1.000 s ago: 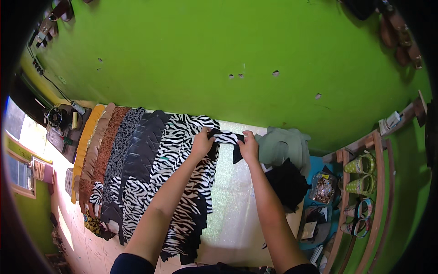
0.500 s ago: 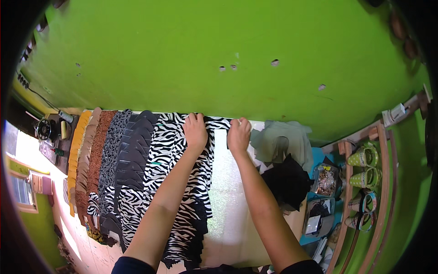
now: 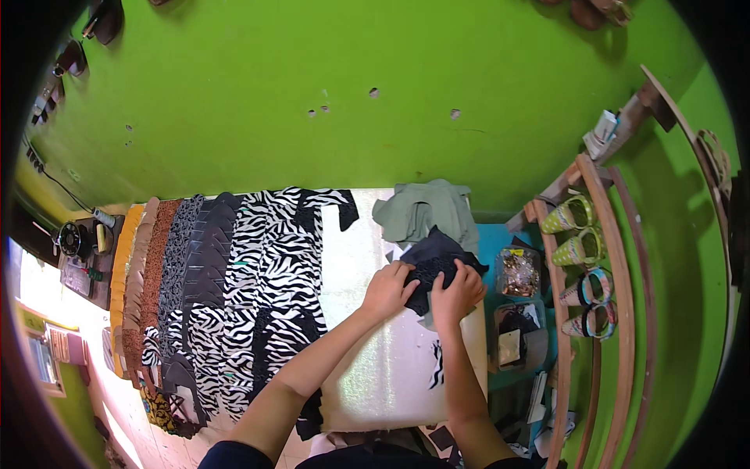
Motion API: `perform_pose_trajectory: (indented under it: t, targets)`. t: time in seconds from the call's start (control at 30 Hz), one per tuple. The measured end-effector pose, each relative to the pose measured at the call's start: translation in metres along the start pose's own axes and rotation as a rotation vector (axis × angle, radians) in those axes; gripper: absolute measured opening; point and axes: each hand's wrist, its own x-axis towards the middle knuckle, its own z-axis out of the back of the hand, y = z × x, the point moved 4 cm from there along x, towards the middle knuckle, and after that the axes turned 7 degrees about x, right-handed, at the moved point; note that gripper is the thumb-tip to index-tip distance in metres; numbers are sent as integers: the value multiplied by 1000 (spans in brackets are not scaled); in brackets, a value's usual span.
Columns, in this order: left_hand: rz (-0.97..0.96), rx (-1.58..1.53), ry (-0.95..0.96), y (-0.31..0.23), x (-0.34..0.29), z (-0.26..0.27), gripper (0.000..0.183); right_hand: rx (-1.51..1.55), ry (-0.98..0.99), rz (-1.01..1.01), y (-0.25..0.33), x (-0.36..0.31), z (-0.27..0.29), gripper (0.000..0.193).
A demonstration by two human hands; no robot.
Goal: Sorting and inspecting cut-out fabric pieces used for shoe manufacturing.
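Observation:
Both my hands are at a small pile of black cut pieces (image 3: 437, 252) that look like cloth or soft leather, on the right part of the white tabletop (image 3: 371, 383). My left hand (image 3: 387, 291) is closed with its fingertips on the pile's left edge. My right hand (image 3: 459, 294) has its fingers curled around the near right edge. Just behind lies a stack of grey-green cut pieces (image 3: 430, 205). Black-and-white zebra-patterned pieces (image 3: 281, 273) overlap in long rows left of my hands, one black-backed piece (image 3: 344, 215) sticking out at the far end.
Further left run rows of dark grey (image 3: 209, 250), brown (image 3: 160, 273) and yellow (image 3: 129, 273) pieces. Clear tubs (image 3: 519, 273) stand on a turquoise surface at the right, beside a wooden rack (image 3: 551, 313) with patterned shoes (image 3: 570, 215). The green wall (image 3: 258, 117) borders the table's far side.
Both hands have moved from the zebra-patterned pieces at the far edge, rightward and nearer, onto the black pile. The view has shifted to the right. A zebra-patterned strip now sticks out over the white tabletop.

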Motion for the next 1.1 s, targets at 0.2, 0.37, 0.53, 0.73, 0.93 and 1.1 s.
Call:
perform_pose_trajectory:
  t: [0.2, 0.37, 0.53, 0.73, 0.93, 1.1]
  targets:
    - [181, 20, -85, -7, -3, -26, 32, 300, 306, -250, -48, -6, -12, 27]
    - [231, 9, 20, -8, -8, -33, 14, 330, 340, -93, -41, -9, -5, 38]
    - [138, 144, 15, -21, -15, -31, 12, 228, 519, 149, -34, -9, 2, 62]
    - [119, 116, -69, -34, -21, -23, 15, 261, 545, 9, -40, 6, -4, 68]
    - [190, 73, -67, -38, -30, -11, 23, 258, 672, -33, -50, 11, -15, 60]
    - [239, 101, -34, -30, -39, -9, 28, 238, 700, 5, -48, 12, -11, 54]
